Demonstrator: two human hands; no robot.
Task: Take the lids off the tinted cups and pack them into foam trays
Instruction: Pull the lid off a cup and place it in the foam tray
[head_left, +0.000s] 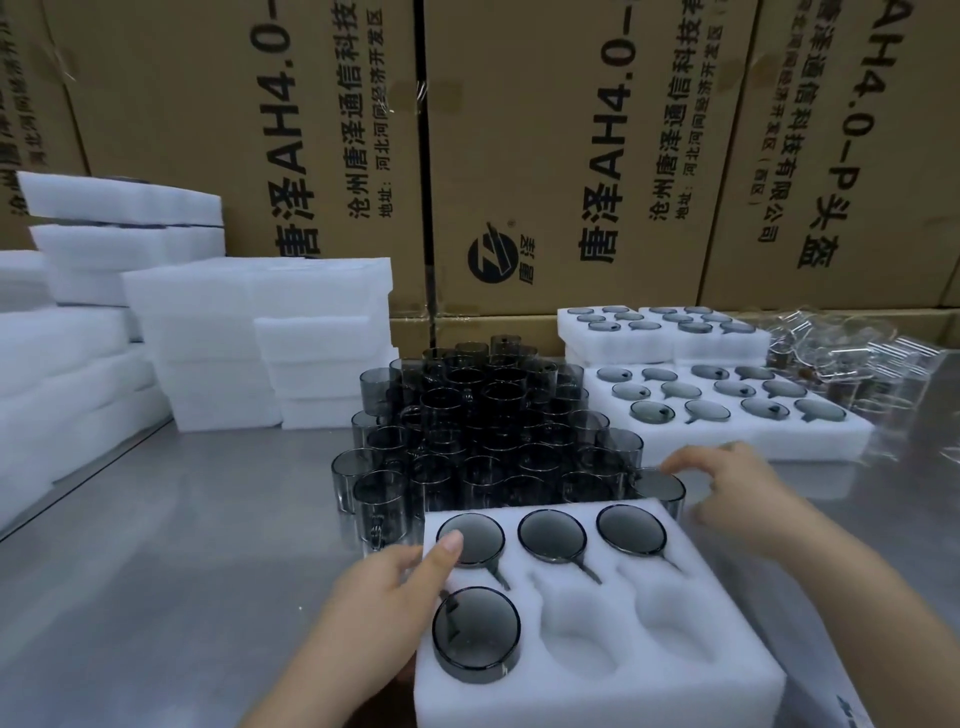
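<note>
A white foam tray (623, 675) lies at the front, with tinted cups in its three back slots. A fourth tinted cup (475, 636) stands high in the front-left slot; the other two front slots are empty. My left hand (384, 597) rests on the tray's left edge against that cup, one straight finger touching the back-left cup (475, 535). My right hand (737, 493) reaches over the tray's back-right corner, its fingers curled round a tinted cup (657, 486) at the edge of the cup cluster (493, 415).
Filled foam trays (727, 441) are stacked at the right behind my right hand. A heap of clear glass pieces (857, 364) lies beyond them. Stacks of foam blocks (234, 338) fill the left. Printed cardboard boxes (571, 156) wall off the back of the steel table (182, 545).
</note>
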